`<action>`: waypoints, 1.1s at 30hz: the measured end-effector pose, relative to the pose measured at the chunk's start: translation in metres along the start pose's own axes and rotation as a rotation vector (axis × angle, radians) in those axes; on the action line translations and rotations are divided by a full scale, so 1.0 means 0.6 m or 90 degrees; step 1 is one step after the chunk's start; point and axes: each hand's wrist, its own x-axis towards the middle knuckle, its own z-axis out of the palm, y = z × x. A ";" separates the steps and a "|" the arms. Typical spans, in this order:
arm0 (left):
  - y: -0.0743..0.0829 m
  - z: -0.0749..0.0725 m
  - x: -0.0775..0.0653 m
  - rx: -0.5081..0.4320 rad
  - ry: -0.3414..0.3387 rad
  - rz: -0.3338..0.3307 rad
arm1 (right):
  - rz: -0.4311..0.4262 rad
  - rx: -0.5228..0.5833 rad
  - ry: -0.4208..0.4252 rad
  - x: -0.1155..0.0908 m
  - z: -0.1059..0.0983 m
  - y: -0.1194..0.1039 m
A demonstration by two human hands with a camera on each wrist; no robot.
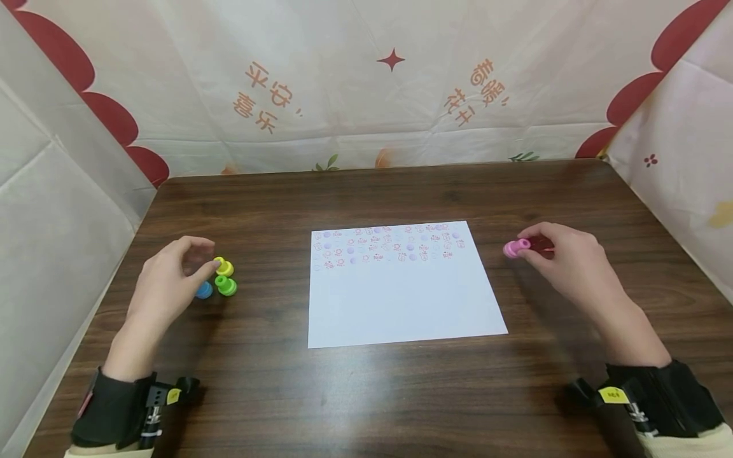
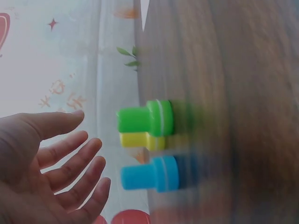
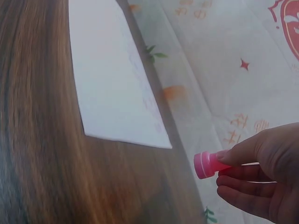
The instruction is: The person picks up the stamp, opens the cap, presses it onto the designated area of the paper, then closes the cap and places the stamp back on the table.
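Three toy stamps stand close together at the left of the table: a green stamp (image 1: 226,286), a yellow stamp (image 1: 224,267) and a blue stamp (image 1: 203,291). Beside and above them hovers my left hand (image 1: 166,277), fingers spread and apart from the stamps in the left wrist view. On the other side, my right hand (image 1: 575,261) pinches a pink stamp (image 3: 205,164) between thumb and fingers. A small reddish patch shows between those fingers in the head view; what it is I cannot tell. Between the hands lies a white sheet of paper (image 1: 401,299) with rows of small prints along its far part.
The dark wooden table (image 1: 355,394) ends at a pale printed cloth (image 1: 355,83) hanging behind it. More cloth hangs along the left and right sides. Each wrist wears a black band with a small device.
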 end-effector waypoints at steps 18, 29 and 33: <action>0.097 0.012 -0.005 -0.170 0.023 0.100 | -0.049 0.083 0.031 -0.001 0.002 -0.077; 0.137 0.045 -0.007 -0.254 -0.050 0.118 | -0.085 0.132 -0.007 -0.005 0.030 -0.115; 0.149 0.065 -0.009 -0.279 -0.095 0.114 | -0.103 0.148 -0.016 -0.009 0.044 -0.129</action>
